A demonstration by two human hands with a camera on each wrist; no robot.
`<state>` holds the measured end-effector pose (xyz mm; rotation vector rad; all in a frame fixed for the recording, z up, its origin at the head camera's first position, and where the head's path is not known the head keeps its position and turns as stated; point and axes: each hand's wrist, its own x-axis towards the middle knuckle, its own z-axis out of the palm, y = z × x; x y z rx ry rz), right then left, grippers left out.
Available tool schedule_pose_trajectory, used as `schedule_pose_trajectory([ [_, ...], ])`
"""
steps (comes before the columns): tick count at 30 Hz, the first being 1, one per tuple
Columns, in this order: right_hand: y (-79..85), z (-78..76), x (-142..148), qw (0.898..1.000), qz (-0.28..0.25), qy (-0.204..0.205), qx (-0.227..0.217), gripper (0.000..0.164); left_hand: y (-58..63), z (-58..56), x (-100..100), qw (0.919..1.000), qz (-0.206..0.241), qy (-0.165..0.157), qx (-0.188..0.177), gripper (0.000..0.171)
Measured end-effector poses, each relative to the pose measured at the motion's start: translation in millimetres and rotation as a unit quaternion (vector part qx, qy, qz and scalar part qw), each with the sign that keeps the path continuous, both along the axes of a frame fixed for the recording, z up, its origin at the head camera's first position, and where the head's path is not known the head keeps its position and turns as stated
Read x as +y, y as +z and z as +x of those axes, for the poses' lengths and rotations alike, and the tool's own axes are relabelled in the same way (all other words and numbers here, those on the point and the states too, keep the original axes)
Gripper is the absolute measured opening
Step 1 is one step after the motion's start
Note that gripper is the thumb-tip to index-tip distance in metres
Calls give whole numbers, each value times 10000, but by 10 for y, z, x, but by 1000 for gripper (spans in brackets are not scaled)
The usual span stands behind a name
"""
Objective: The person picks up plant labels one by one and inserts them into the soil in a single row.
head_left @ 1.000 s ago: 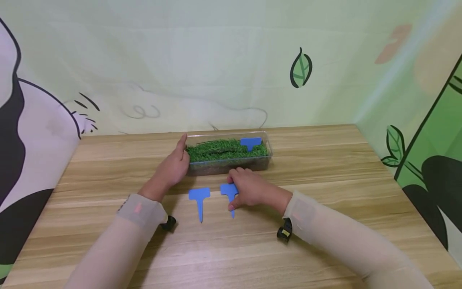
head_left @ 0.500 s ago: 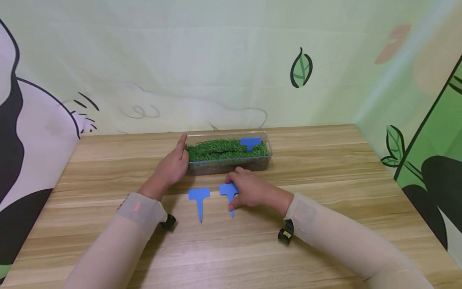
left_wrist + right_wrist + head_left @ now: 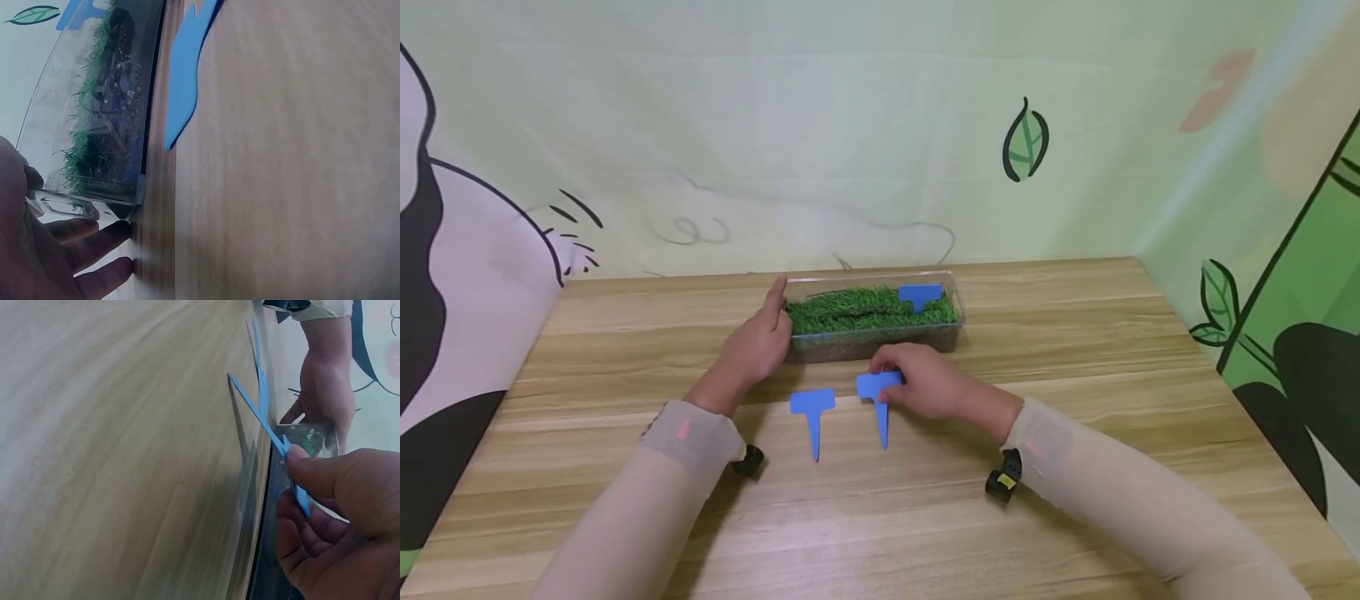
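A clear plastic box (image 3: pixel 880 343) holding brown soil and green artificial grass (image 3: pixel 850 310) stands near the table's back edge. My left hand (image 3: pixel 752 342) rests against its left end; in the left wrist view the fingers (image 3: pixel 94 247) lie fairly straight along the end wall. My right hand (image 3: pixel 932 382), in front of the box, pinches a blue T-shaped plant label (image 3: pixel 871 386) by its wide head between thumb and fingers. The right wrist view has this label tilted, with a shadow beneath. Left of it, a second blue plant label (image 3: pixel 812 404) lies flat, stem toward me.
Another blue plant label (image 3: pixel 920 295) stands upright in the grass at the box's right end. The wooden table (image 3: pixel 1075 350) meets a printed wall hanging (image 3: pixel 880 150) behind the box. Both forearms reach in from the front, each with a black wrist camera (image 3: pixel 1002 477).
My right hand has pinched the label's head and raised it slightly off the table, its thumb moving up from the stem. The left hand and box have stayed in place.
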<state>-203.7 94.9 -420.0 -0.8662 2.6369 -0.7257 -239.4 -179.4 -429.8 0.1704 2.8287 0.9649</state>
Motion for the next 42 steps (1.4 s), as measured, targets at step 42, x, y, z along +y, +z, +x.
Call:
schedule_pose_trajectory([
  [42, 147, -34, 199, 9982, -516, -256, 145, 24, -88, -32, -458, 9763, 1839, -1077, -386, 61],
])
